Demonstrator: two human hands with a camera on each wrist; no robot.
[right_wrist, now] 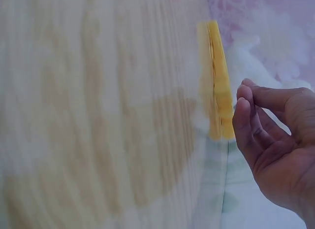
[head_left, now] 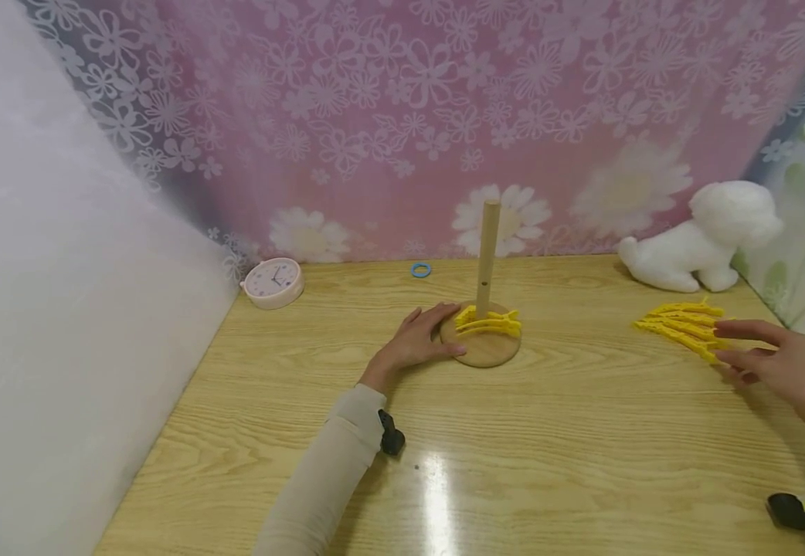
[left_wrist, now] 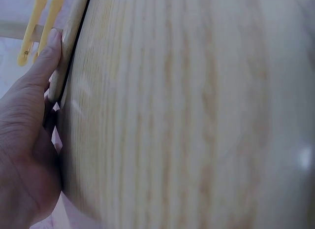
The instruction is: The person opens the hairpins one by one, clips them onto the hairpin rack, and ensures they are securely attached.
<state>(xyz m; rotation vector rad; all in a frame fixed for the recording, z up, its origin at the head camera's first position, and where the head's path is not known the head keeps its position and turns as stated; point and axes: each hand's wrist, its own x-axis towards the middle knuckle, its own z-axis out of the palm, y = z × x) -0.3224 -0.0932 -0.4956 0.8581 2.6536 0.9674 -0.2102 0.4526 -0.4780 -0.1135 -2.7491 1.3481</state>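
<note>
A round wooden base point(head_left: 482, 355) with an upright wooden post point(head_left: 488, 255) stands mid-table. My left hand point(head_left: 419, 338) grips the base's left edge, thumb at the front and fingers toward the back. Slim, curved yellow plastic pieces point(head_left: 493, 326) lie low around the post on the base. In the left wrist view, my thumb point(left_wrist: 48, 54) lies along the base's rim near the yellow pieces. At the right, several more yellow pieces point(head_left: 681, 324) lie fanned out on the table. Beside them is my right hand point(head_left: 785, 367), fingers bent, with nothing held between them.
A blue ring point(head_left: 420, 270) lies near the back edge. The pink clock point(head_left: 273, 283) is at the back left, and a white plush dog point(head_left: 704, 235) sits at the back right. Flowered cloth hangs behind the wooden table point(head_left: 514, 455).
</note>
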